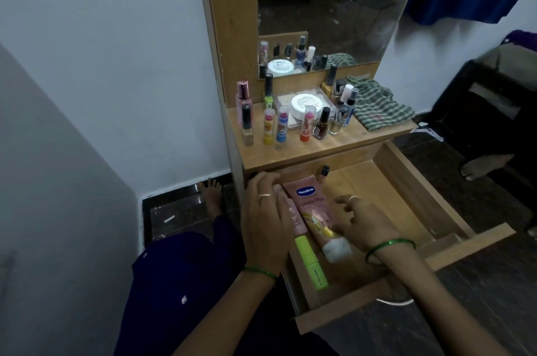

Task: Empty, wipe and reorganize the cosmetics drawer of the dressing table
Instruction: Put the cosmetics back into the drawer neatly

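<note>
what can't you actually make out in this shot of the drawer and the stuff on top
Head view only:
- Slim pink tube: upper part covered by the left hand.
- Vaseline tube: print below "Gluta-Hya" blurred, partly behind the right hand.
- Dark-capped bottle: body hidden behind the Vaseline tube.
- Drawer: back left corner under the tabletop.
- White jar: label too small.

Two tubes (pixel 312 212) and one green stick (pixel 311 261) in the drawer (pixel 406 181); three lip balms (pixel 268 126), one white jar (pixel 308 104), one cloth (pixel 377 107) on the counter (pixel 290 152)
</note>
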